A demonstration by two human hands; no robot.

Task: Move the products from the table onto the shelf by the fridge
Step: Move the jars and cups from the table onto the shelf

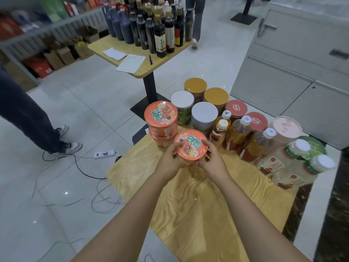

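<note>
The person's two forearms and grips show: the left grip (170,160) and the right grip (212,160) are bare, and both forearms are uncovered along their whole visible length.

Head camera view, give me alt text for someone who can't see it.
A person's left hand and right hand grip an orange noodle bowl at a wooden table. Behind it stand two stacked matching bowls, lidded jars and drink bottles. A second table farther back holds dark bottles.
</note>
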